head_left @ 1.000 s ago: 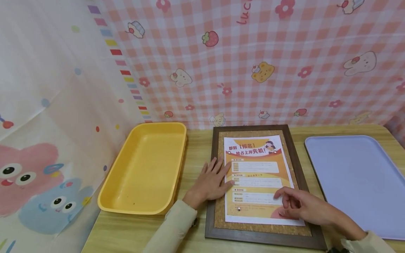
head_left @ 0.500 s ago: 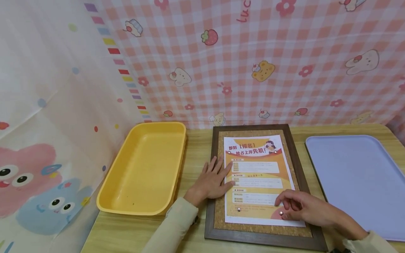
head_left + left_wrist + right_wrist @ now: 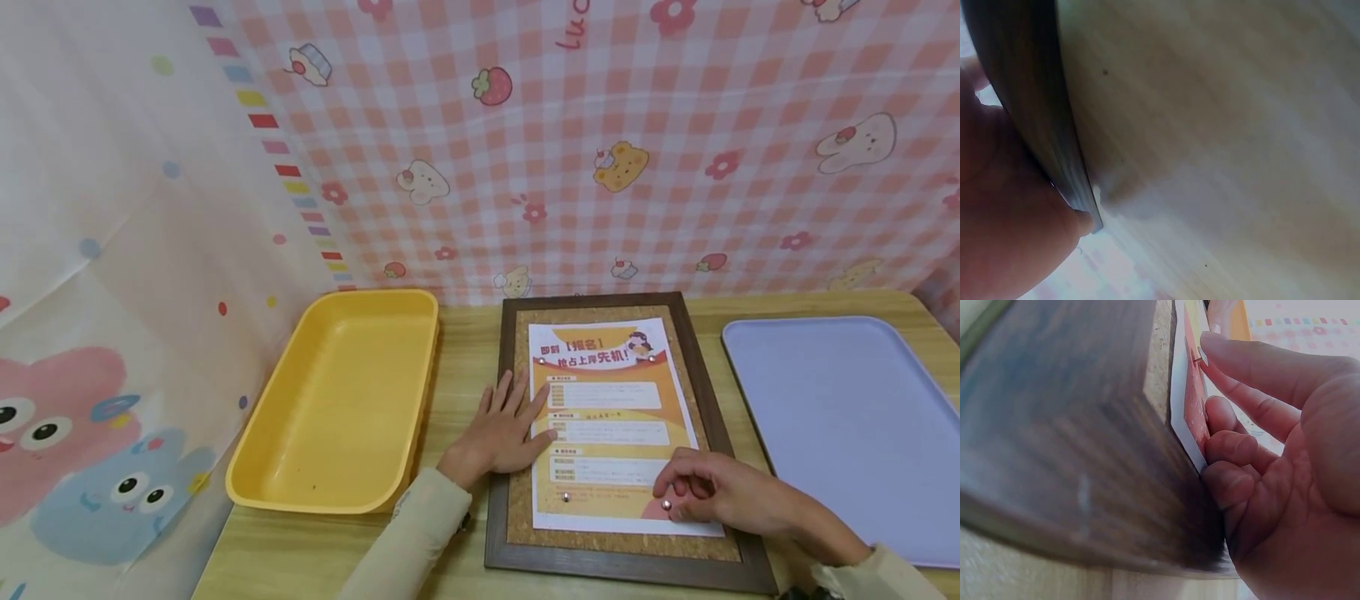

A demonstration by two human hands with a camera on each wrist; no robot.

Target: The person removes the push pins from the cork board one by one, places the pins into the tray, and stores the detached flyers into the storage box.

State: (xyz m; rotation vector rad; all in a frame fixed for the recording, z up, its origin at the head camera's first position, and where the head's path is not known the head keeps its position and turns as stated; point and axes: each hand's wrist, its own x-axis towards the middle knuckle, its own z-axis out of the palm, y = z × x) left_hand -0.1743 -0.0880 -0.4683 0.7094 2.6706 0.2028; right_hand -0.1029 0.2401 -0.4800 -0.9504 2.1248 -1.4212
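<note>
A printed orange and white poster [image 3: 607, 423] lies on a cork board [image 3: 622, 544] with a dark wooden frame [image 3: 630, 567]. Silver thumbtacks sit near its corners, among them the lower left one [image 3: 566, 497]. My left hand [image 3: 495, 437] lies with fingers spread over the frame's left side and the poster's edge. At the lower right corner, the thumb and index finger of my right hand [image 3: 723, 493] pinch a thumbtack [image 3: 667, 505]. Part of that thumbtack's pin [image 3: 1197, 360] shows above the paper in the right wrist view; its other fingers are curled against the board.
To the left stands a yellow tray [image 3: 427, 367] with raised walls. A shallow lavender tray [image 3: 825, 400] lies to the right. Both share the wooden table [image 3: 465, 333] with the board. Behind them hangs a pink checked cloth [image 3: 465, 208].
The right thumb and index finger have shifted slightly, and the lower right thumbtack, hidden one second ago, is now visible beside them. The left hand stays where it was.
</note>
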